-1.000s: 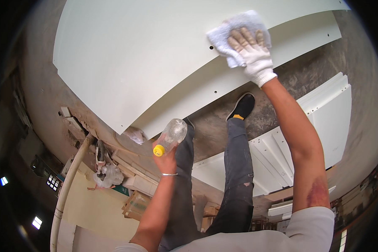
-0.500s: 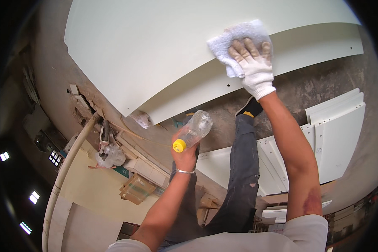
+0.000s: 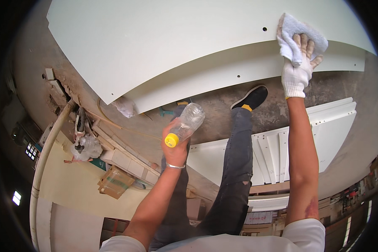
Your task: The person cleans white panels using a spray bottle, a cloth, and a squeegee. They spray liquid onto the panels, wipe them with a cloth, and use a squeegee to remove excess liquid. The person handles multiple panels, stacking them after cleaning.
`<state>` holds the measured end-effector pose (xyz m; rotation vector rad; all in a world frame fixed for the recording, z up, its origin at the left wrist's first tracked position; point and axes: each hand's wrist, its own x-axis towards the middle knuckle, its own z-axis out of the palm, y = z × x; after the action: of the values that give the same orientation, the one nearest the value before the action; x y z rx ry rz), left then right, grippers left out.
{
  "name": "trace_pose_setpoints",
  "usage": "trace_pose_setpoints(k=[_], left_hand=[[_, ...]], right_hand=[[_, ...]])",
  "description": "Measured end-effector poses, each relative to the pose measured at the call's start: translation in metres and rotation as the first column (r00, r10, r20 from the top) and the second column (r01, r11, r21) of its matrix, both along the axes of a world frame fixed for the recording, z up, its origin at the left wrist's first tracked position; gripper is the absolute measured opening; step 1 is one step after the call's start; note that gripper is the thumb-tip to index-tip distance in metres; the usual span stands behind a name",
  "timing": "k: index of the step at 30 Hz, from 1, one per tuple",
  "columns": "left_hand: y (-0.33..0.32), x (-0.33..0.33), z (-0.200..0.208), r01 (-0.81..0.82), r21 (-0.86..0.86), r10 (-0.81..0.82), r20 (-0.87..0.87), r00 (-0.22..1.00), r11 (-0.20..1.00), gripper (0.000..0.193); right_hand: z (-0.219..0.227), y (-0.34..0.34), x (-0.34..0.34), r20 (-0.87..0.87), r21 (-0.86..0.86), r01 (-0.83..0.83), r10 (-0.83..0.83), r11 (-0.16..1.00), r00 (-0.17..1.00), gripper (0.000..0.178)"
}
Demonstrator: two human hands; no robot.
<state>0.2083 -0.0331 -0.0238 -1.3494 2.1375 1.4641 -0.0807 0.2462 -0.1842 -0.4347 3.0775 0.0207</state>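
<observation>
A white knitted glove with stained fingertips covers my right hand (image 3: 299, 69). Its fingers press a pale towelling cloth (image 3: 312, 41) against the large white panel (image 3: 168, 33), near that panel's close edge. Bare, with a bracelet at the wrist, my left hand (image 3: 176, 150) is wrapped around a clear plastic bottle (image 3: 192, 116). The bottle is tilted, its yellow cap (image 3: 171, 140) toward me, and it stays apart from the panel. A dark hole shows in the panel left of the cloth. Below the panel's curved edge lies a second white board (image 3: 205, 85) with small holes.
More white boards (image 3: 331, 130) lean stacked at the right, near my leg. On the left are a pale pipe (image 3: 50, 155), a cardboard box (image 3: 115, 182) and a clear plastic bag (image 3: 88, 148). My shoe (image 3: 256, 95) rests on the concrete floor (image 3: 222, 94).
My right hand has slid the cloth to the right along the panel, uncovering a hole. My left hand still grips the bottle and sits slightly further left in view.
</observation>
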Motion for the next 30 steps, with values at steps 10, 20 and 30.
trace_pose_setpoints(k=[10,20,30], left_hand=[[-0.017,0.019,0.009,0.014,0.009,-0.014,-0.021,1.0,1.0,0.056],[-0.024,0.041,-0.007,-0.054,0.044,0.056,-0.05,0.997,0.998,0.056],[-0.03,0.06,0.008,-0.095,0.098,0.1,-0.049,0.994,0.991,0.055]], right_hand=[[-0.009,-0.199,0.116,0.115,-0.537,-0.523,0.672,0.662,0.732,0.047],[-0.005,0.0,-0.027,-0.192,-0.353,-0.069,0.0,0.933,0.981,0.061],[0.005,-0.245,0.141,0.239,-0.464,-0.517,0.664,0.719,0.709,0.055]])
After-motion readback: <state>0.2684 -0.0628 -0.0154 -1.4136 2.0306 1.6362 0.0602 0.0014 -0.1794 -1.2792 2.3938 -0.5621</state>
